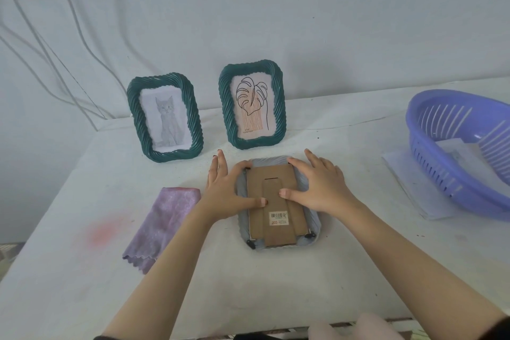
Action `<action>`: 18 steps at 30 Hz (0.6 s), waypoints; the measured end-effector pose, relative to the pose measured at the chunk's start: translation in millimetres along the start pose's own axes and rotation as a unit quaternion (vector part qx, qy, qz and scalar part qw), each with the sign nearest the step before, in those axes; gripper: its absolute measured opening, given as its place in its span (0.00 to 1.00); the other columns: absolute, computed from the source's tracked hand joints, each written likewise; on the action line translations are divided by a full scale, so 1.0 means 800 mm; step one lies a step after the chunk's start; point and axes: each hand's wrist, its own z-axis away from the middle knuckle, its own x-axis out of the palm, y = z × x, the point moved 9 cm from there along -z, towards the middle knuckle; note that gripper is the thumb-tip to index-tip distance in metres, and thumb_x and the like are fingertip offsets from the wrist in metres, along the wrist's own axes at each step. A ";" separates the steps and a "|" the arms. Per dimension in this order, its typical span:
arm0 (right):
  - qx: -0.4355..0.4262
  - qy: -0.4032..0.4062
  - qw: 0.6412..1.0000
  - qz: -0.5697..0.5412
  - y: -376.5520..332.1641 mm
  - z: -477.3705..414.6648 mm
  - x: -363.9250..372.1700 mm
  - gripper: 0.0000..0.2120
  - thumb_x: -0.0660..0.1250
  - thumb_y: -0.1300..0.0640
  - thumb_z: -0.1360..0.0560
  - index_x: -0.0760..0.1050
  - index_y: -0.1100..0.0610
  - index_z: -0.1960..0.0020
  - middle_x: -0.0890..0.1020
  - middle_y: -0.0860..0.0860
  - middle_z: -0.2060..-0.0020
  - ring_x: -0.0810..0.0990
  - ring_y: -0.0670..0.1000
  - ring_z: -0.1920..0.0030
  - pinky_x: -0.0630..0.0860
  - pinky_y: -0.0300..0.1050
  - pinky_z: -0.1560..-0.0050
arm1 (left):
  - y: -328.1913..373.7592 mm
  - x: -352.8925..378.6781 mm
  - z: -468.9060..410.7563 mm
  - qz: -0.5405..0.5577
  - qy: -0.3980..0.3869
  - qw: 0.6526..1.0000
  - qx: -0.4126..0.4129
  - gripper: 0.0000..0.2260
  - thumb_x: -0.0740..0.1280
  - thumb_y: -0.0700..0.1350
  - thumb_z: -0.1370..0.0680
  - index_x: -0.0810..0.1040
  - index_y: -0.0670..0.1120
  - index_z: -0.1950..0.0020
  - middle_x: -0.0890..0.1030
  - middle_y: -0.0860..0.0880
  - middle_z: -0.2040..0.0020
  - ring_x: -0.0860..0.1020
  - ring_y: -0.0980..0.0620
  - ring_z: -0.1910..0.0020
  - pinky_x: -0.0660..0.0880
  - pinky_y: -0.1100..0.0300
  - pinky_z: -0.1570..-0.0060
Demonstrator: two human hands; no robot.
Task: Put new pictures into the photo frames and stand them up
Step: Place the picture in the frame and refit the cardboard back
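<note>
Head view:
- A grey frame (313, 225) lies face down on the desk (248, 287), near the middle, with its cardboard back (257, 225) turned up.
- A cardboard stand flap (279, 234) lies flat down the middle of the back, and a barcode sticker (278, 218) sits on it.
- Small black clips show at the two near corners of the back; one (250, 243) is at the near left.
- The left hand (226, 190) rests on the frame's far left part. Its thumb presses the back, its forefinger bends to the far left corner, and the other fingers lie straight on the desk beside the frame. It grips nothing.
- The right hand (320, 185) lies spread over the far right part of the frame, fingers apart and flat, with the thumb on the stand flap. It grips nothing.
- The two thumbs are near each other on the back, apart.
- Behind the hands two green frames stand upright by the wall: the cat frame (165, 116) on the left and the leaf frame (251, 104) on the right, well apart.
- A purple cloth (162, 223) lies folded on the desk left of the left forearm.
- A blue basket (463, 176) sits at the right edge, resting on white paper (414, 190).
- White cables (55, 63) run down the wall at the left.
</note>
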 end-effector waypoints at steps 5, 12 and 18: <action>0.000 -0.004 1.000 -0.003 0.006 0.002 0.005 0.39 0.61 0.31 0.31 0.49 0.39 0.26 0.48 0.55 0.24 0.47 0.56 0.24 0.45 0.59 0.27 | 0.001 0.001 0.008 0.005 0.002 1.000 0.002 0.39 0.72 0.61 0.34 0.54 0.64 0.28 0.36 0.48 0.24 0.35 0.48 0.26 0.44 0.48 0.28; -0.064 0.019 0.987 -0.147 0.006 0.029 -0.003 0.30 0.63 0.41 0.27 0.53 0.36 0.28 0.47 0.51 0.24 0.44 0.52 0.24 0.43 0.53 0.26 | 0.010 -0.001 0.046 0.069 0.037 0.992 0.096 0.23 0.68 0.57 0.27 0.63 0.69 0.37 0.49 0.58 0.25 0.45 0.58 0.25 0.48 0.56 0.28; -0.142 -0.024 0.973 -0.182 0.010 0.067 -0.004 0.22 0.72 0.45 0.32 0.71 0.32 0.41 0.50 0.40 0.25 0.47 0.39 0.26 0.49 0.44 0.28 | 0.009 -0.002 0.076 0.089 0.029 0.988 0.123 0.15 0.65 0.65 0.35 0.77 0.69 0.50 0.58 0.60 0.26 0.51 0.63 0.26 0.51 0.64 0.31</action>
